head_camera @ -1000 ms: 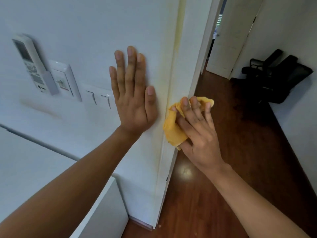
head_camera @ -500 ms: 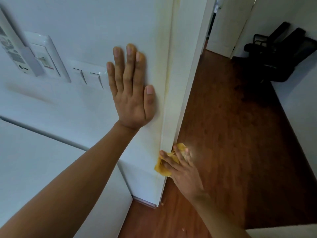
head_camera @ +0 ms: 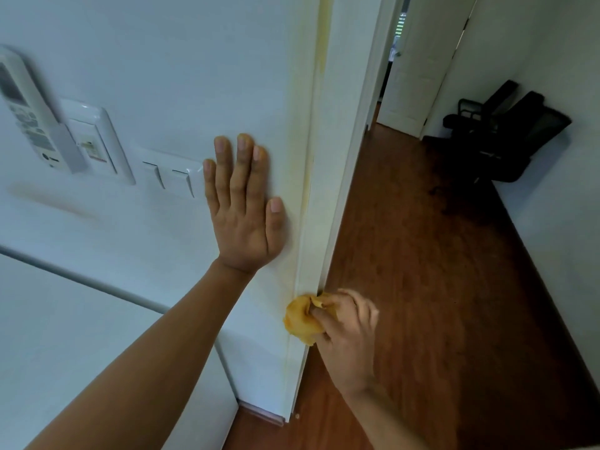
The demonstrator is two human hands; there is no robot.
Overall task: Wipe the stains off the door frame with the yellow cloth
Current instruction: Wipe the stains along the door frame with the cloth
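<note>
Right hand [head_camera: 345, 323] shifted, yellow cloth [head_camera: 300, 319] bunched left

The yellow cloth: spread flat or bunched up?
Bunched up: the yellow cloth sits as a wad in the right hand, pressed against the door frame.

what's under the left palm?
The left hand lies flat on the white wall, beside the light switches. The wall patch beneath the palm is covered, so any stain there cannot be seen.

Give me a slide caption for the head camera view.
Left hand flat on wall; right hand rubs yellow cloth on stained door frame.
</note>
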